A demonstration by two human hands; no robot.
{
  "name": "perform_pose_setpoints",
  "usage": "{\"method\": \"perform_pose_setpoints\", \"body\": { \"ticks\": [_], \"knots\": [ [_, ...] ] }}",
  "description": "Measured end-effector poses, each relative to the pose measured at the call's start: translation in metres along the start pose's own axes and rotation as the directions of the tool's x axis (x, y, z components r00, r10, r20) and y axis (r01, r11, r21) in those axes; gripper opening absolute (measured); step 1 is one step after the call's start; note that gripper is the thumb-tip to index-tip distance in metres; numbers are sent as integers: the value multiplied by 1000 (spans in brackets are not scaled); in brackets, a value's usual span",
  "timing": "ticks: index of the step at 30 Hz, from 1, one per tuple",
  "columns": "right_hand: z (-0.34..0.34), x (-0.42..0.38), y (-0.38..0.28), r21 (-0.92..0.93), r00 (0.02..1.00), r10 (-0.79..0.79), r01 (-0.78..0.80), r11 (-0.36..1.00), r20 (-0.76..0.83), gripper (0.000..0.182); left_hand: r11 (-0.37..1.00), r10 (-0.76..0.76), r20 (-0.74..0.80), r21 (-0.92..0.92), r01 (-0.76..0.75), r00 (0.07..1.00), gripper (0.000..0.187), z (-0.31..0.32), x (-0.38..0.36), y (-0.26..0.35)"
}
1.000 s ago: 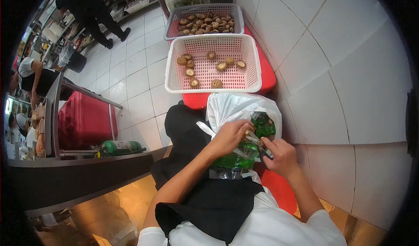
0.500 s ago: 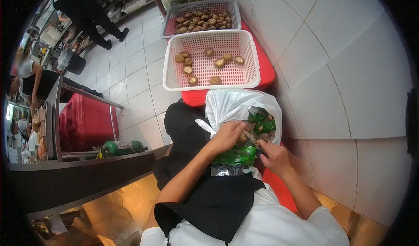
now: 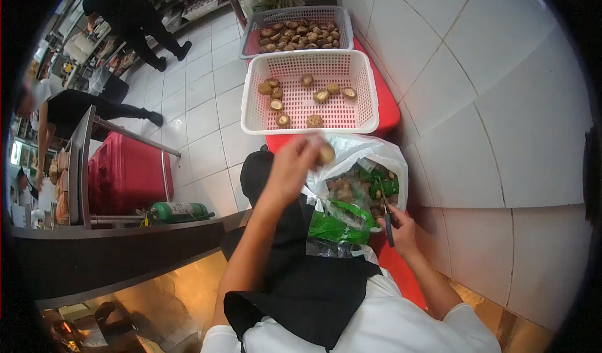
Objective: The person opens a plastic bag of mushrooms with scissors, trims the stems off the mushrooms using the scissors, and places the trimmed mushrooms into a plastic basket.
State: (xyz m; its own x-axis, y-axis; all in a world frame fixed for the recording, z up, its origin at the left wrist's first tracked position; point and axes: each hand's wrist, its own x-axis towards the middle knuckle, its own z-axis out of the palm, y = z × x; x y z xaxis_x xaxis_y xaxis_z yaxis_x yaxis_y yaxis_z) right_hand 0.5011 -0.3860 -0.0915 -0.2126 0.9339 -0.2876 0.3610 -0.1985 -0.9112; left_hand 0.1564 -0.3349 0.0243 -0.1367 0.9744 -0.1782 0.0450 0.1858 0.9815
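Blurred by motion, my left hand (image 3: 293,168) holds a mushroom (image 3: 326,154) just in front of the white basket (image 3: 248,116). My right hand (image 3: 400,227) is closed on dark-handled scissors (image 3: 388,220), their blades pointing up over the open white plastic bag (image 3: 351,145). Inside the bag lie mushroom pieces and green-printed plastic (image 3: 342,227). Several mushrooms (image 3: 314,121) sit spread out in the white basket.
Behind the white basket stands a grey basket (image 3: 251,39) heaped with mushrooms. Both rest on something red (image 3: 385,111). A tiled wall (image 3: 464,121) rises at the right. At the left are a metal cart, a red container (image 3: 128,174), a green cylinder (image 3: 179,212) and two people.
My left hand has risen from the bag towards the white basket with a mushroom. My right hand has moved slightly right and down with the scissors. A person at the left has shifted their leg.
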Motion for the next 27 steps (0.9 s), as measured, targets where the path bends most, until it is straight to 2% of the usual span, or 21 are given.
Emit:
{"method": "perform_pose_setpoints", "body": {
  "ticks": [1,2,3,5,8,9,11,14,17,18,21,23,24,27],
  "knots": [
    [0,2,1,-16,999,-40,41,999,11,57,985,124,-192,-93,-144,974,32,0,6,8],
    [2,4,4,-30,996,-82,82,996,18,56,987,163,-255,44,-157,953,31,-2,6,15],
    [4,6,2,-42,992,-122,123,991,25,56,971,209,-309,181,-159,928,31,-6,6,22],
    [4,5,-5,-60,994,-106,107,992,29,55,936,229,-289,328,-128,930,32,-13,4,23],
    [9,5,-2,-58,993,-118,119,991,12,54,924,87,-88,380,-47,992,31,-11,-26,20],
    [10,6,2,-54,992,-130,130,990,4,54,899,102,6,427,-95,995,28,-8,-35,15],
    [10,9,9,-88,990,-141,141,986,10,53,880,-47,265,466,-85,963,25,-7,-51,14],
    [10,7,2,-65,993,-117,118,991,16,52,864,-20,544,432,-259,839,22,1,-70,20],
    [15,9,-1,-6,996,-84,84,996,29,52,804,150,590,394,-445,793,23,24,-71,2],
    [16,9,-1,10,997,-73,73,997,32,52,776,195,598,390,-495,777,17,32,-70,-8],
    [21,8,-8,-4,991,-133,133,991,18,52,589,150,597,587,-556,789,11,61,-64,-45],
    [25,7,-8,-34,989,-146,146,989,-5,53,357,192,587,705,-613,786,8,72,-58,-62],
    [27,7,-7,-48,988,-152,151,987,-17,53,230,212,586,748,-623,782,6,76,-55,-70],
    [31,8,-6,-39,993,-112,110,993,-40,55,24,266,552,816,-577,791,8,83,-37,-90]
  ]
}}
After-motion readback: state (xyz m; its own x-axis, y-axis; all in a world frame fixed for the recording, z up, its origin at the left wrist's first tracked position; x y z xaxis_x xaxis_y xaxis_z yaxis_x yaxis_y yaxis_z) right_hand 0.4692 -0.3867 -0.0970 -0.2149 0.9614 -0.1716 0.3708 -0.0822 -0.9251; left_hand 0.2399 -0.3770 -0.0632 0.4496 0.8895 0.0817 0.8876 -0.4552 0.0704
